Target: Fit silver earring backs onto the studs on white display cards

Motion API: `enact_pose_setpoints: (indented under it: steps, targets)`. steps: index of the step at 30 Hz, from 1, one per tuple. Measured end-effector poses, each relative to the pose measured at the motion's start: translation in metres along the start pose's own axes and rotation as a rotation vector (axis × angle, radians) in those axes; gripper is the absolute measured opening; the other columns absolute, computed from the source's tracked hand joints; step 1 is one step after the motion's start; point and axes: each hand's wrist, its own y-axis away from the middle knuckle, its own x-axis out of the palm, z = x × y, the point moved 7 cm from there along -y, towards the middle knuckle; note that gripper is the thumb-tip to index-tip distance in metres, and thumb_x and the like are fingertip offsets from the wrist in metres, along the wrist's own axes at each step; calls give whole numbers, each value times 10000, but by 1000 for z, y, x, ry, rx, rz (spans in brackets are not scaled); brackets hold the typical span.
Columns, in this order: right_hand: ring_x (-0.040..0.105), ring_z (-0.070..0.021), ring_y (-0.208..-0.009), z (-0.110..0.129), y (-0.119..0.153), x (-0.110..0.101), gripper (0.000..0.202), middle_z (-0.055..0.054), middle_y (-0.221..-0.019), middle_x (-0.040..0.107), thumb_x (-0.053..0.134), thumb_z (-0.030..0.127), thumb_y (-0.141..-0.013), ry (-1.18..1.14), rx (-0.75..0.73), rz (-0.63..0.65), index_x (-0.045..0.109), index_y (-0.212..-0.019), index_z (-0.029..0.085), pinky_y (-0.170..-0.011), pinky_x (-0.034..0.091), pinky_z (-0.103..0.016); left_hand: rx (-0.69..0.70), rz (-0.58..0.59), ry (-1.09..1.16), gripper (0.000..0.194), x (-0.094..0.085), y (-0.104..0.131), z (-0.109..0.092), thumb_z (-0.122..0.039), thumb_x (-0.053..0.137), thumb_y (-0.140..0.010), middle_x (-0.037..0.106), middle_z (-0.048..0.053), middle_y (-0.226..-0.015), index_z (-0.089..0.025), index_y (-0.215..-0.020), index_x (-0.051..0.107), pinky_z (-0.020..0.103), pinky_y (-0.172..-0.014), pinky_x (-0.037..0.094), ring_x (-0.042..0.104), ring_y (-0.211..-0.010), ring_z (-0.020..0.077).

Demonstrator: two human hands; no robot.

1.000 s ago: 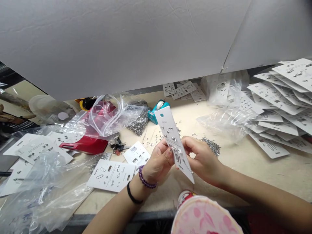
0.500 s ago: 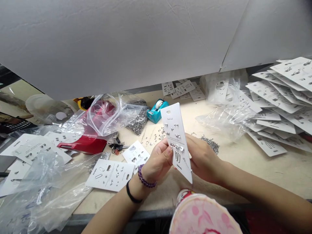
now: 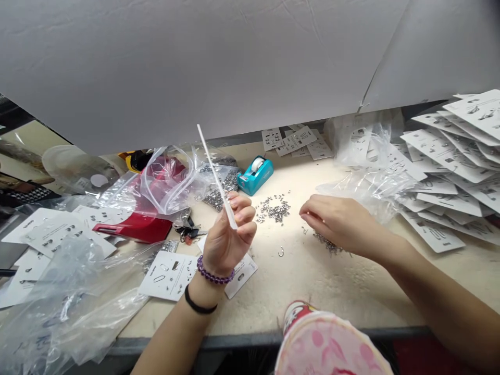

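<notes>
Left hand [image 3: 228,229] pinches the white card [image 3: 216,174] edge-on, tilted toward eleven o'clock, freeing the right hand [image 3: 336,221], fingers pressed together over loose metal pieces [image 3: 326,242] on the worktop [image 3: 332,281].

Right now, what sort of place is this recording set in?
Probably a jewellery packing bench in a small workshop: fanned stacks of white display cards, loose metal pieces on the table, and the left hand holds a card.
</notes>
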Motion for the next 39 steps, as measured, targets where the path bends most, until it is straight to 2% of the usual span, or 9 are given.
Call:
enact_pose_setpoints:
  steps: [3, 5, 11, 15, 18, 29, 32, 35, 39]
  targets:
    - [550, -154, -669, -11, 1, 20, 167, -38, -760, 612, 457, 149, -810, 136, 3, 228, 608, -748, 185, -504, 285, -253, -63, -14, 11, 270, -2, 2, 12, -67, 652, -680, 475, -54, -702, -198, -852, 492, 55, -440, 372, 444, -543, 14]
    - [557, -154, -691, -17, 1, 26, 154, -29, -785, 621, 479, 162, -800, 121, 19, 273, 623, -760, 199, -510, 291, -248, -79, -6, 21, 288, -3, 2, 15, -53, 659, -670, 479, -58, -698, -203, -853, 495, 56, -445, 378, 450, -546, 13]
    - [561, -157, -847, -29, -19, 34, 236, -38, -926, 622, 407, 233, -870, 25, 199, 87, 636, -918, 201, -636, 370, -239, -126, 19, 82, 300, -6, 0, 21, -39, 653, -675, 516, -60, -712, -210, -869, 501, 89, -490, 416, 497, -583, 26]
    - [560, -151, -841, -31, -30, 51, 218, -27, -908, 615, 432, 218, -852, 61, 235, 101, 645, -903, 215, -602, 358, -225, -151, -15, 81, 307, -10, 0, 27, -36, 667, -663, 522, -68, -710, -208, -866, 514, 111, -557, 454, 510, -596, 26]
    - [560, -146, -821, -32, -32, 56, 203, -21, -894, 613, 444, 212, -844, 80, 253, 105, 644, -876, 214, -580, 348, -222, -156, -19, 79, 306, -12, 1, 28, -42, 672, -661, 522, -73, -713, -206, -869, 521, 123, -589, 467, 514, -603, 24]
    - [552, -159, -850, -40, -22, 45, 225, -29, -888, 599, 434, 256, -869, 131, 286, 122, 653, -838, 215, -554, 330, -235, -193, 2, 98, 265, -10, 5, 34, -119, 675, -689, 522, -74, -722, -224, -879, 523, 142, -590, 457, 510, -605, 28]
    - [550, -151, -850, -46, -18, 37, 223, -24, -940, 588, 434, 270, -873, 115, 299, 65, 651, -916, 240, -545, 334, -231, -206, 2, 118, 268, -8, 6, 36, -97, 671, -685, 525, -74, -714, -221, -865, 516, 142, -583, 450, 505, -595, 30]
    - [549, -137, -838, -50, -17, 30, 193, -15, -958, 586, 469, 245, -851, 82, 283, -11, 654, -904, 244, -542, 338, -222, -213, 12, 132, 272, -7, 7, 36, -89, 667, -685, 528, -70, -717, -217, -865, 510, 147, -583, 448, 505, -594, 34]
    - [545, -125, -801, -44, -17, 34, 195, -9, -907, 584, 474, 221, -840, 91, 222, 36, 666, -854, 250, -531, 324, -218, -218, 32, 147, 257, -5, 8, 37, -86, 650, -699, 522, -63, -717, -213, -861, 496, 164, -588, 448, 506, -593, 42]
